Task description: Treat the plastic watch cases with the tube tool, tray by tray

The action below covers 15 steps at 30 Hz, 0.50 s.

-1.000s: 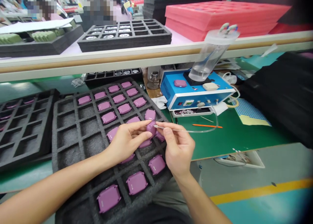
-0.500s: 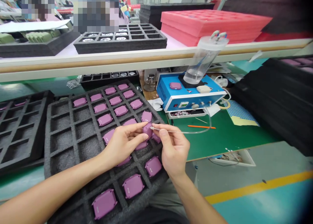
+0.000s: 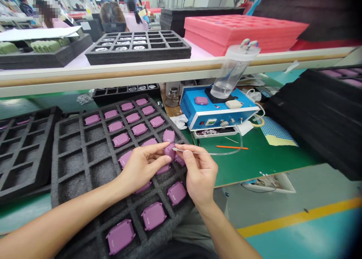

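Observation:
My left hand (image 3: 145, 164) is closed on a small purple watch case (image 3: 169, 151), pinching its edges between thumb and fingers. My right hand (image 3: 201, 172) grips the end of a clear thin tube (image 3: 223, 153), whose pale tip (image 3: 175, 149) meets the face of that case; whether it presses or only hovers I cannot tell. Under both hands lies a dark grey foam tray (image 3: 58, 164) with square compartments. Several purple watch cases (image 3: 154, 215) rest in its pockets, and the left columns of pockets hold none. The tube runs right to a blue dispenser box (image 3: 192, 114).
A clear cylinder (image 3: 232, 70) of liquid stands on the blue box. An orange stick (image 3: 232, 147) lies on the green mat (image 3: 271, 157). Black foam trays (image 3: 25, 153) flank me on both sides. Above, a shelf (image 3: 127, 76) bears red foam blocks (image 3: 215, 36). People sit beyond.
The view has shifted slightly. Both hands keep the same grip, with the tube tip still at the watch case.

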### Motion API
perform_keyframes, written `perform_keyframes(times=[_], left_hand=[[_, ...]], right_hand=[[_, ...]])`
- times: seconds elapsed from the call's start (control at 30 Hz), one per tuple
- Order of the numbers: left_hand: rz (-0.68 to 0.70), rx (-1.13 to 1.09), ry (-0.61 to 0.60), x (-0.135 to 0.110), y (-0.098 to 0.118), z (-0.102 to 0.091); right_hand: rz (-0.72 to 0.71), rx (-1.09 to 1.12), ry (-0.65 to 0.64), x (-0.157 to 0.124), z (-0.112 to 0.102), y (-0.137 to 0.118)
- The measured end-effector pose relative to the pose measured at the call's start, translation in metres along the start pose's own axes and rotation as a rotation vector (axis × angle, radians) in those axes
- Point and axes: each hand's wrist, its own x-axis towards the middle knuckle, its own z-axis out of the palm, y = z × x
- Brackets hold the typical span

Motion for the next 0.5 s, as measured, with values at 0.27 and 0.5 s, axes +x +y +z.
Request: perform_keyframes(times=[0.27, 0.5], left_hand=[[0.146, 0.373, 0.079, -0.007, 0.017, -0.013], [0.056, 1.063, 0.294, -0.004, 0.018, -0.149]], right_hand=[[0.051, 0.076, 0.132, -0.011, 0.004, -0.011], [0.106, 0.043, 0.143, -0.016, 0.008, -0.017]])
